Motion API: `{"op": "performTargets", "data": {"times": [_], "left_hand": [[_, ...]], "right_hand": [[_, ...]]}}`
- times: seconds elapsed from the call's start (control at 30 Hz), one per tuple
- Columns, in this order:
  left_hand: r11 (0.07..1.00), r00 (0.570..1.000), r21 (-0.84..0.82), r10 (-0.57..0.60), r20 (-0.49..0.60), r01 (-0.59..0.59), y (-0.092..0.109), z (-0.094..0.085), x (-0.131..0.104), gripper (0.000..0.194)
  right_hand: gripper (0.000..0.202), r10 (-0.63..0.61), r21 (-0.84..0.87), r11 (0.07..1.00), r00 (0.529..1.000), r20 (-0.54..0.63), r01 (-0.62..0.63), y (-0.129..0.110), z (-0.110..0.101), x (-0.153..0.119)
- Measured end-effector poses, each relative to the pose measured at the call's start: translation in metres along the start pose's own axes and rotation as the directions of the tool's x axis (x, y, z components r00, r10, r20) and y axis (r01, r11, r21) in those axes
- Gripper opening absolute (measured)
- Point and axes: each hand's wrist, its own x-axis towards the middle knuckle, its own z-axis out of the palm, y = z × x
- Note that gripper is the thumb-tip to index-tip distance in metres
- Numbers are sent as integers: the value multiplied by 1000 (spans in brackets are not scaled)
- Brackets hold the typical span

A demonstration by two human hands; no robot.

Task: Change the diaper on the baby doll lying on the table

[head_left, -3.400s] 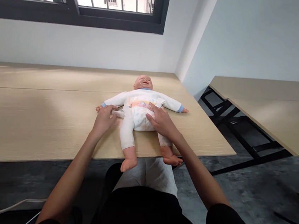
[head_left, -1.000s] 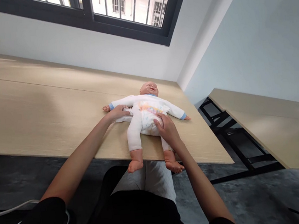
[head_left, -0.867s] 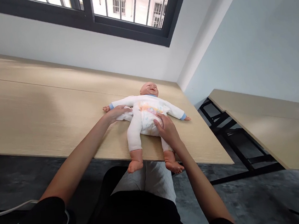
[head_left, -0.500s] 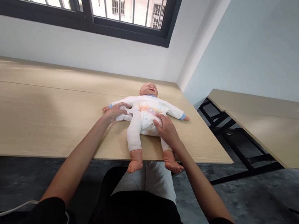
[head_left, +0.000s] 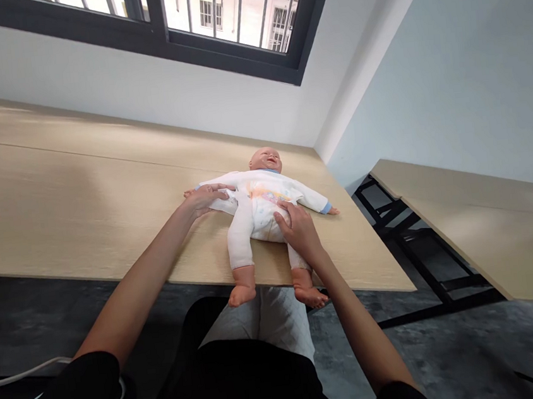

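A baby doll (head_left: 257,203) in a white romper lies on its back on the light wooden table (head_left: 81,206), head toward the window, bare feet hanging over the near edge. My left hand (head_left: 204,198) rests on the doll's left-side sleeve and pinches a white flap of cloth or diaper at its hip. My right hand (head_left: 298,228) lies on the doll's hip and thigh on the right side, fingers curled onto the romper and diaper (head_left: 262,222).
A second wooden table (head_left: 479,228) on a black frame stands to the right across a gap of dark floor. A wall and a barred window (head_left: 208,9) lie behind the table. A white cable (head_left: 27,370) runs at lower left by my lap.
My left hand has shifted slightly up along the doll's side while holding the white flap. My right hand stays on the hip. The view has tilted a little since the earliest frame.
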Motion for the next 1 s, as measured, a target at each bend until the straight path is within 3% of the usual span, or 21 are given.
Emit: {"op": "performTargets", "data": {"times": [0.2,0.3,0.4,0.47,0.57,0.63,0.77,1.0], "left_hand": [[996,1000,-84,15,-15,-16,0,1,1,22],[988,999,-150,39,-4,-39,1,0,1,27],[980,998,-194,56,10,-53,2,-2,1,33],[978,998,-202,60,16,-55,1,-2,0,36],[979,998,-198,57,33,-50,-1,-2,0,36],[980,997,-196,56,58,-44,-3,-1,0,36],[981,993,-184,73,98,-54,-6,3,1,33],[985,987,-115,138,77,-129,-12,5,2,35]], "right_hand": [[28,-129,-73,989,991,-16,128,-29,-2,43],[28,-184,-120,972,973,143,201,-53,13,65],[56,-149,-246,942,940,308,230,-74,36,76],[64,-92,-333,919,937,336,210,-81,49,79],[30,-26,-371,918,953,302,142,-78,58,85],[17,37,-322,945,961,272,55,-68,57,89],[14,145,-68,989,955,258,-132,-46,49,94],[6,163,166,967,968,189,-195,-37,52,91]]}}
